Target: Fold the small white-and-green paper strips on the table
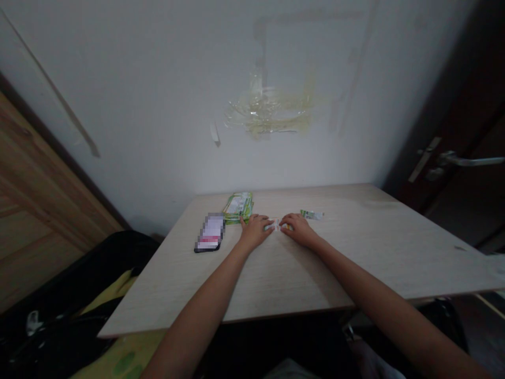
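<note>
Just right of the green packet stack [238,207], your left hand [255,231] and right hand [300,229] pinch a small white sachet [276,225] between their fingertips, touching the table [355,247]; the phone [210,232] lies left.

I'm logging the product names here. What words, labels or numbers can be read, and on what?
None can be read.
Green packets: print too small and blurred.
Small packet between the left hand and right hand: print unreadable.
Strip beyond the right hand: too small.
Phone screen: pixelated.
</note>
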A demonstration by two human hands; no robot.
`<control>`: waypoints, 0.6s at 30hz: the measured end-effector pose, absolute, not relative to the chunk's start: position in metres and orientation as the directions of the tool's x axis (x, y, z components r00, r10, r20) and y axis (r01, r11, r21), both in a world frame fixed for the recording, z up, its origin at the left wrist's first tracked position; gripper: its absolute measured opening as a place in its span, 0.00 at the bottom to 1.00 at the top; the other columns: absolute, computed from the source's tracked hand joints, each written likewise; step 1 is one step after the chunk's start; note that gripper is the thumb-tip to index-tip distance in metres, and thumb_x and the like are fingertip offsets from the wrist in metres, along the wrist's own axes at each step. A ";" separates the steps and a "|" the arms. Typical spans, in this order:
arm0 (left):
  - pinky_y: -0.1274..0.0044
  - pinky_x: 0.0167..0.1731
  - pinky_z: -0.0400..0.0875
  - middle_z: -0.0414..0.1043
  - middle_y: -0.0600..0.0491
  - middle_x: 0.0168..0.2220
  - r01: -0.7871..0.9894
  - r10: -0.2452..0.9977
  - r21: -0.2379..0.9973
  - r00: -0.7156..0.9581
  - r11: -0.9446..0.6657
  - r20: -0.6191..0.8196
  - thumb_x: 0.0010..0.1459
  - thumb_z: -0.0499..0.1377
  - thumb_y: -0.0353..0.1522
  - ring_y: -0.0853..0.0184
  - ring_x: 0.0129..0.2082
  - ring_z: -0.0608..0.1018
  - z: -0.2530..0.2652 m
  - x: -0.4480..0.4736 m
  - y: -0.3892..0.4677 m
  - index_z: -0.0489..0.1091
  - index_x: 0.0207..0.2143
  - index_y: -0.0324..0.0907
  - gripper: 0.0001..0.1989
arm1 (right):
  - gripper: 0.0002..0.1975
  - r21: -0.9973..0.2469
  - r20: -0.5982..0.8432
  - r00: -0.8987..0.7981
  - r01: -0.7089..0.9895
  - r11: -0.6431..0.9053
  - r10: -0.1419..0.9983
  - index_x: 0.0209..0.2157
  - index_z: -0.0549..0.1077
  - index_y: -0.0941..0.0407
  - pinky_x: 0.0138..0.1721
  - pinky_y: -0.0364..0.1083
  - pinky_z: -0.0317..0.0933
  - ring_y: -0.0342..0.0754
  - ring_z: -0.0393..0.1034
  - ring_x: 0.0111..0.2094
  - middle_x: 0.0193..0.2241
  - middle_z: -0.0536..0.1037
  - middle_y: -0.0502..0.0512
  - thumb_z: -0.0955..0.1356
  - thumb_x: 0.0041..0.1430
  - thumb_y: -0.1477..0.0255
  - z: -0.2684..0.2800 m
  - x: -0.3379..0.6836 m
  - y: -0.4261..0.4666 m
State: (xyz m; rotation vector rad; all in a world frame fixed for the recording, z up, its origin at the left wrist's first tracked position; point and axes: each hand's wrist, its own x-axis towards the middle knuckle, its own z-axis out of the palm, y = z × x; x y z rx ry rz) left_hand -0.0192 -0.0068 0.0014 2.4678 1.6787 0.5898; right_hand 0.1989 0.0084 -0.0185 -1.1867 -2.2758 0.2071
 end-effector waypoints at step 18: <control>0.43 0.62 0.38 0.73 0.53 0.55 0.874 0.932 0.343 0.276 -0.345 0.233 0.56 0.62 0.48 0.50 0.59 0.66 0.007 -0.018 0.000 0.78 0.45 0.58 0.16 | 0.13 -0.437 0.323 -0.337 0.776 0.455 0.884 0.45 0.77 0.54 0.58 0.54 0.54 0.54 0.63 0.53 0.49 0.71 0.61 0.71 0.58 0.66 -0.022 0.193 0.017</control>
